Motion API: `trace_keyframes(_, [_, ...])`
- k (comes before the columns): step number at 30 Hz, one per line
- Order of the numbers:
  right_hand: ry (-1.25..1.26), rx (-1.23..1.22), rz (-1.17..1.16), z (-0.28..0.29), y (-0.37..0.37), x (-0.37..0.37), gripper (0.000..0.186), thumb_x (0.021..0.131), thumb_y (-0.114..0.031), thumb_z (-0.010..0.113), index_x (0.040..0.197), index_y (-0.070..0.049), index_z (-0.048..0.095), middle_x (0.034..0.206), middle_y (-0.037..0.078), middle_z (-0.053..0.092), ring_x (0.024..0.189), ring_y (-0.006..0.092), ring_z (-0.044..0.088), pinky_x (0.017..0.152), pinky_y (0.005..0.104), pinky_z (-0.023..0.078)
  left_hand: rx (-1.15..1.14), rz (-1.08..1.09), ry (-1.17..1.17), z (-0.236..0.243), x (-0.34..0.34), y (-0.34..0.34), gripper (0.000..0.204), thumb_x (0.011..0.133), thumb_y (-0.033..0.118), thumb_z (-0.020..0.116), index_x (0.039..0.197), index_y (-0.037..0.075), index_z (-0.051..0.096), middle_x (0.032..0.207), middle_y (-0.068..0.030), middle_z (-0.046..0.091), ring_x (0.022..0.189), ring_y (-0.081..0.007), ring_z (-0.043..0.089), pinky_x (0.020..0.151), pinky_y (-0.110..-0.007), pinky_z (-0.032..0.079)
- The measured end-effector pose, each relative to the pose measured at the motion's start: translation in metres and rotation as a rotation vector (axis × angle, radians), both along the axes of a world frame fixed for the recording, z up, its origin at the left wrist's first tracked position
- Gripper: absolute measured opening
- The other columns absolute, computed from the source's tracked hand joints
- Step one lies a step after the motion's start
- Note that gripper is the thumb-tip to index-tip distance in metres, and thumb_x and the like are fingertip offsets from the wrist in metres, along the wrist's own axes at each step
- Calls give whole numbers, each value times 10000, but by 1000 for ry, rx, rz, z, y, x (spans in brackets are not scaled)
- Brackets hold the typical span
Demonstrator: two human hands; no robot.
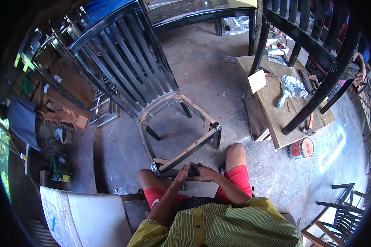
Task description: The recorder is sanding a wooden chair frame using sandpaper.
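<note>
My left hand (181, 175) and my right hand (207, 173) meet in front of my lap, fingers curled round a small dark piece (193, 171). Its kind is too small and shaded to make out. Just beyond my hands stands a black slat-backed chair (127, 61) without a seat panel. Bare wood shows on its open seat frame (189, 153), and the near front corner of the frame is close to my left hand.
At the right, a low wooden bench (261, 101) bears a brush (282, 100), crumpled foil (294, 86), a hammer (308, 129) and another black chair (303, 39). Another person's hand (360, 68) touches that chair. A paint can (301, 148) stands beside the bench. A white panel (86, 214) is at lower left.
</note>
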State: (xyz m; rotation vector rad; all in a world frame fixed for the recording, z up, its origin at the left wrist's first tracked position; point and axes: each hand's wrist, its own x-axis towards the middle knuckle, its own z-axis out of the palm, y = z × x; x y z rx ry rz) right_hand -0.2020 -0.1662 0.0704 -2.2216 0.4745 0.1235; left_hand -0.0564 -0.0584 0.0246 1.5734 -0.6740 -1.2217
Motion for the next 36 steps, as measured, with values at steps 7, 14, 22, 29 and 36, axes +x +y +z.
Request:
trace_keyframes(7, [82,-144,93,-1,-5,-5,1030,695,-689,578,1440,-106,171,1298,276,410,1176,426,448,985,425,388,134,87,33,34,-30,7,670,946,565,274,1156,-10,546,1070,-111,592,967,-182,569,838,-309,461])
trace_keyframes(14, [114,-98,197,2,-2,-3,788,747,-462,588,1385,-109,291,1176,228,528,1075,390,536,898,426,451,253,194,195,14,-36,11,749,880,680,275,1160,32,526,1004,-93,612,844,-208,594,733,-349,500])
trace_keyframes(22, [200,-131,196,-13,-5,-4,605,739,-322,559,1283,-78,457,1160,223,564,1046,362,572,873,422,472,36,-106,-234,-31,-10,28,713,879,657,321,1204,47,497,971,-96,635,758,-224,604,676,-381,493])
trace_keyframes(29, [304,-171,82,-10,-9,-8,690,761,-322,565,1387,-136,343,1220,226,500,1105,360,529,908,435,433,94,227,-531,44,3,70,340,941,308,511,890,-9,623,690,-105,604,627,-154,571,573,-317,461])
trace_keyframes(36, [148,-203,-10,-11,-5,1,615,754,-345,596,1283,-67,451,1176,202,539,1062,346,560,908,440,443,195,866,-856,118,51,162,289,952,217,434,851,-32,539,694,-103,559,647,-178,533,655,-326,467])
